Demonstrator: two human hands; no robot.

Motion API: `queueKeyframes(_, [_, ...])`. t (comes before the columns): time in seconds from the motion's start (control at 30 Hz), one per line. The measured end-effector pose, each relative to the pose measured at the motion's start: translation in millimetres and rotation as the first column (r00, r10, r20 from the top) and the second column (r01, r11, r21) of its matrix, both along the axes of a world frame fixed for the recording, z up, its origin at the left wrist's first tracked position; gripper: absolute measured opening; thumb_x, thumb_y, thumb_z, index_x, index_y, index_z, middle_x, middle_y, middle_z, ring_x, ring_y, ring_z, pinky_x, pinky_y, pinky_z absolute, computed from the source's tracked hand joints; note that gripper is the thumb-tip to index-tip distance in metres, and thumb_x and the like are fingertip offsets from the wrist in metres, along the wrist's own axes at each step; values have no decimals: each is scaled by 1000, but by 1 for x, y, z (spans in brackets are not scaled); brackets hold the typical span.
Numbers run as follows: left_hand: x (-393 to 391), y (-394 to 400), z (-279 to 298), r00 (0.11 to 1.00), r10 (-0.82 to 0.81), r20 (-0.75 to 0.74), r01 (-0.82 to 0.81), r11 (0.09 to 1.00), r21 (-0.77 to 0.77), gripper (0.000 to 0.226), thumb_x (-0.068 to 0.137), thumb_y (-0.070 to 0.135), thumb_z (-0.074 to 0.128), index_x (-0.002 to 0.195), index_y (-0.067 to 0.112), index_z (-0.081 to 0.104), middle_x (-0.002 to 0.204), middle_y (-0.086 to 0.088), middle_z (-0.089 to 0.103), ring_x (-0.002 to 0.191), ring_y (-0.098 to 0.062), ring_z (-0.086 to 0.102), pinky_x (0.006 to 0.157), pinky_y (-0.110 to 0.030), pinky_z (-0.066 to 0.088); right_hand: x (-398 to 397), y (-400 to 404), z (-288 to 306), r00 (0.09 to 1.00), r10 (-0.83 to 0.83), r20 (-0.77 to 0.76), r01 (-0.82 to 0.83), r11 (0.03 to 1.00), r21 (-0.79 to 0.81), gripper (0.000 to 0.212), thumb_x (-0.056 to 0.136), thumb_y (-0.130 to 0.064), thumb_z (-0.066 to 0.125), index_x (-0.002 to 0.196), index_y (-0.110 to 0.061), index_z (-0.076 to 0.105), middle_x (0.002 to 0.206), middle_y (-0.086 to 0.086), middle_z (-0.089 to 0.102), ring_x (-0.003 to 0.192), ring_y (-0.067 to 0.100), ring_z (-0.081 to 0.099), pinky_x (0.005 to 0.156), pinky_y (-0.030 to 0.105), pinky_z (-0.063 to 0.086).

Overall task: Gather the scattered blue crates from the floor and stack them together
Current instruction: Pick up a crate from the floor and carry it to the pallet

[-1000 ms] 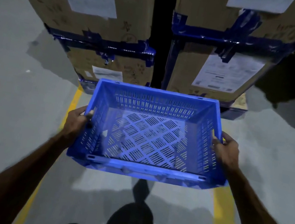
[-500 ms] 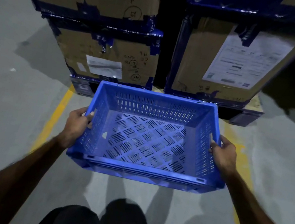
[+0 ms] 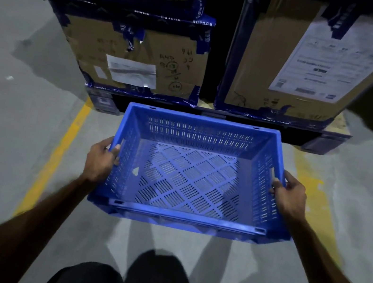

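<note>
Grey floor (image 3: 7, 134), yellow lines (image 3: 58, 156) either side. Two taped cardboard box stacks (image 3: 133, 57) on a dark pallet (image 3: 209, 116) ahead. Blue crate (image 3: 195, 140), empty, carried level above the floor just before the pallet. Left hand (image 3: 99, 163) grips its left wall, right hand (image 3: 291, 197) its right wall.

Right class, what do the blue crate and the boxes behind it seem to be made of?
Blue crate: likely moulded plastic, smooth with a slight sheen, slotted walls and lattice base. Boxes: brown cardboard, matt, creased, sealed with blue tape and bearing paper labels.
</note>
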State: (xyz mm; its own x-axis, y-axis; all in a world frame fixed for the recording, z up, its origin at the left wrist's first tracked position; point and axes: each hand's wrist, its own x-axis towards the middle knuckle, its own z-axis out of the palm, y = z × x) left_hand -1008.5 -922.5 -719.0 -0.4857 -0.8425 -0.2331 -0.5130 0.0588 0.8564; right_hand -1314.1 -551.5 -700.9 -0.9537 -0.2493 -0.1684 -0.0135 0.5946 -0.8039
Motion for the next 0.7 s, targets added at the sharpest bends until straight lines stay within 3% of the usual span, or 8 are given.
queueKeyframes(0.2, [2,-1,-3,1000,2,-14,-3,1000,-25,34,93,51,53,121,40,68,95,-2,78,81,-30,77,77,-61,61,0,-1,2,999,34,-15,-34,999,3,33,102,-14,54,132,-24,63,105,10,71,84,31,71,76,53,62])
queueKeyframes(0.4, [1,1,-3,997,-15,-71,10,997,-73,31,96,44,53,118,31,71,81,-9,74,75,-38,72,74,-59,59,0,-1,2,998,53,-17,-52,998,23,28,104,-16,51,128,-26,60,104,6,71,80,21,71,67,39,59])
queueKeyframes(0.53, [-1,5,0,997,-5,-81,2,999,-47,35,96,46,53,120,28,71,81,-1,74,71,-24,72,70,-45,57,-1,-1,2,999,44,17,-45,999,8,29,106,-21,52,134,-20,60,106,5,70,80,16,70,57,28,52])
queueKeyframes(0.7, [-3,7,3,997,9,-75,-12,999,-35,38,97,45,53,127,29,69,93,-6,76,79,-27,74,72,-44,59,0,-2,3,999,42,23,-42,999,5,30,106,-24,53,135,-23,60,105,6,71,79,18,71,57,30,53])
